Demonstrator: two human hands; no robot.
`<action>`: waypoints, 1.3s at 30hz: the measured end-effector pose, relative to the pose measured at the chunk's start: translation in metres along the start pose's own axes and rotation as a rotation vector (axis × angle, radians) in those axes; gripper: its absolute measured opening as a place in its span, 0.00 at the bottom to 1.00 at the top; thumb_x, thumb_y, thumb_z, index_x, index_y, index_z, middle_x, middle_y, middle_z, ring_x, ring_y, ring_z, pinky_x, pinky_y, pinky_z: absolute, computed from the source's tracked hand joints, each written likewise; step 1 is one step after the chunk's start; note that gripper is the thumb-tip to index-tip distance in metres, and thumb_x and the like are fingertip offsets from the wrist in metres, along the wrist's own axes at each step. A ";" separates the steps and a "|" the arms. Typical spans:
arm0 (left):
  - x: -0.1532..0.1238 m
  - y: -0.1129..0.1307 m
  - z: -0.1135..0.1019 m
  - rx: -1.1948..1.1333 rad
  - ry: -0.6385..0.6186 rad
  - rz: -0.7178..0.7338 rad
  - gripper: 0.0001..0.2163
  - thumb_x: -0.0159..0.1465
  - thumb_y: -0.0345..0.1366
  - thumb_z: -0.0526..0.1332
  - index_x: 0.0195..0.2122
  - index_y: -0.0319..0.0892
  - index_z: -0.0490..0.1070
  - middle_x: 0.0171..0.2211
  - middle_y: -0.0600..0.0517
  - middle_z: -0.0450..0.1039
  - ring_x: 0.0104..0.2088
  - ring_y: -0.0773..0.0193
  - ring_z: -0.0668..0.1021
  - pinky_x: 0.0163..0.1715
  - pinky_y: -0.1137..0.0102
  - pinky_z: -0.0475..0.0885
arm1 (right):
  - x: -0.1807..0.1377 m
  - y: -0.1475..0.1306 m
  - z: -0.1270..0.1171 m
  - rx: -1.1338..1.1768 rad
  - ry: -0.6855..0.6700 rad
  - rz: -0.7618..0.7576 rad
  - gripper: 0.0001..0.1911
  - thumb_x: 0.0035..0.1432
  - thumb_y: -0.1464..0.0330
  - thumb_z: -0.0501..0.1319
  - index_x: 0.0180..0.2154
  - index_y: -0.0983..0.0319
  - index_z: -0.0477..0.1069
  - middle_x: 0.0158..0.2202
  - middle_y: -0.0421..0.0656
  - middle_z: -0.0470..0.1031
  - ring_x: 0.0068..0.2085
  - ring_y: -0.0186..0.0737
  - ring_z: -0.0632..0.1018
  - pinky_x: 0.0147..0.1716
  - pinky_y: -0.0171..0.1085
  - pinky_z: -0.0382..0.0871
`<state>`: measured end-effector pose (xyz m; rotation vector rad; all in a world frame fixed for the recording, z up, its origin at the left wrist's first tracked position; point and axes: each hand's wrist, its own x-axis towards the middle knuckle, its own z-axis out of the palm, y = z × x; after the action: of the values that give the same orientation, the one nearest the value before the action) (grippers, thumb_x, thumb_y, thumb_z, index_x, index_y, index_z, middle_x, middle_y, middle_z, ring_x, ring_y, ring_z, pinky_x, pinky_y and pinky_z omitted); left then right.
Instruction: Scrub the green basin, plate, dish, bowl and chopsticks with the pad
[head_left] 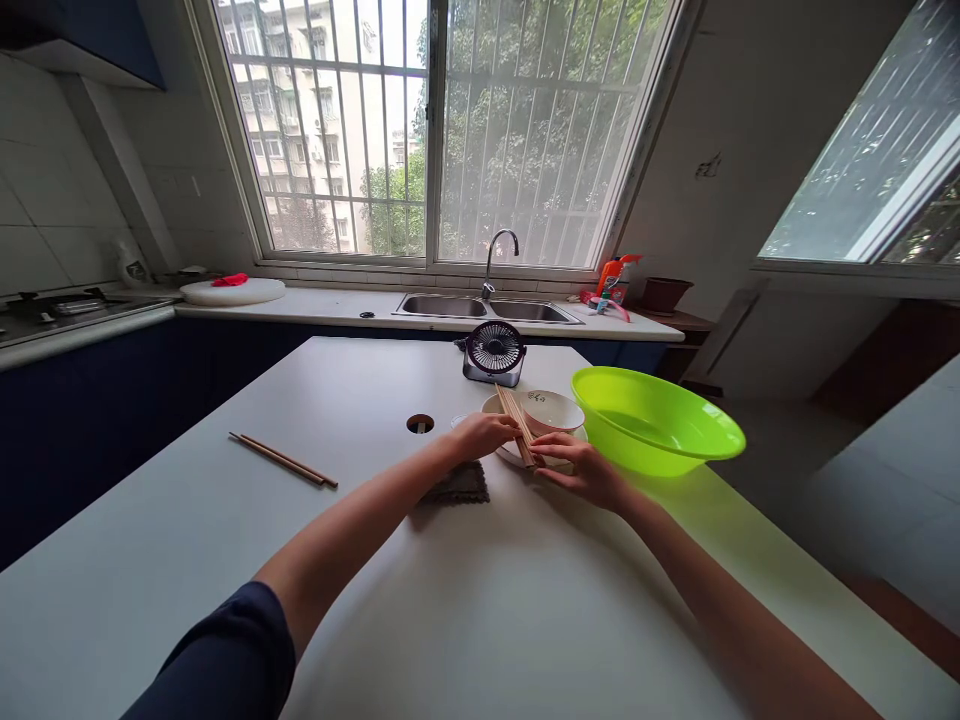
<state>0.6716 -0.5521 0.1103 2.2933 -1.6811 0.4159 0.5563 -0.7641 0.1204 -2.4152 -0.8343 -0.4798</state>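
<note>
A bundle of wooden chopsticks [513, 408] lies slanted over the left side of a white plate [490, 404], beside a white bowl [556, 412] that stands on it. My left hand [484, 436] is closed on the bundle from the left. At the near end, the fingertips of my right hand [583, 472] grip the same chopsticks from the right. A separate pair of chopsticks [282, 461] rests on the table to the left. Partly hidden by my left forearm is a dark folded cloth [466, 484].
A bright green basin [660, 420] sits at the table's right edge, close to the plate. Behind the plate stands a small black fan [495, 350]. The white table [360, 400] has a round hole [420, 424]. Across from it are a double sink [442, 305] and a faucet [489, 262].
</note>
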 end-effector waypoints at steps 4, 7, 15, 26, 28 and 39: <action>0.000 0.002 -0.002 -0.020 0.005 -0.008 0.14 0.66 0.24 0.56 0.47 0.42 0.78 0.52 0.47 0.77 0.44 0.63 0.82 0.38 0.75 0.76 | 0.000 0.000 -0.002 0.049 -0.028 0.034 0.13 0.61 0.65 0.61 0.45 0.59 0.80 0.46 0.51 0.79 0.46 0.47 0.80 0.47 0.44 0.78; 0.000 0.003 -0.002 -0.037 0.008 -0.015 0.15 0.65 0.23 0.56 0.47 0.43 0.77 0.52 0.49 0.77 0.46 0.63 0.81 0.39 0.74 0.76 | 0.000 0.000 -0.001 0.082 -0.025 0.029 0.13 0.62 0.64 0.60 0.44 0.59 0.81 0.45 0.51 0.79 0.44 0.45 0.81 0.45 0.43 0.79; 0.000 0.004 -0.002 -0.076 0.015 -0.029 0.17 0.64 0.21 0.56 0.48 0.43 0.77 0.52 0.49 0.77 0.47 0.62 0.81 0.43 0.72 0.77 | 0.000 0.001 0.001 0.116 -0.010 0.045 0.13 0.62 0.61 0.61 0.42 0.58 0.82 0.44 0.50 0.80 0.43 0.45 0.81 0.44 0.42 0.79; -0.001 0.002 0.001 -0.087 0.018 -0.053 0.20 0.62 0.19 0.55 0.49 0.43 0.77 0.53 0.47 0.77 0.50 0.60 0.80 0.45 0.71 0.77 | 0.000 -0.002 -0.001 0.063 -0.006 0.036 0.12 0.62 0.62 0.62 0.43 0.57 0.81 0.44 0.49 0.79 0.44 0.45 0.81 0.44 0.42 0.79; -0.001 0.002 0.002 -0.090 0.018 -0.055 0.21 0.62 0.19 0.54 0.50 0.43 0.77 0.53 0.47 0.77 0.50 0.60 0.80 0.46 0.70 0.77 | 0.000 -0.003 -0.003 0.061 0.000 0.040 0.12 0.62 0.62 0.62 0.43 0.57 0.80 0.44 0.49 0.79 0.45 0.46 0.80 0.45 0.43 0.78; -0.003 0.002 0.000 -0.089 0.014 -0.077 0.22 0.62 0.19 0.55 0.52 0.45 0.76 0.54 0.48 0.76 0.47 0.60 0.81 0.43 0.72 0.77 | 0.002 -0.005 -0.008 -0.005 -0.002 0.063 0.13 0.63 0.62 0.59 0.44 0.58 0.80 0.46 0.48 0.79 0.50 0.48 0.79 0.48 0.44 0.77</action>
<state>0.6689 -0.5505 0.1094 2.2764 -1.5667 0.3337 0.5529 -0.7647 0.1296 -2.4389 -0.7564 -0.4562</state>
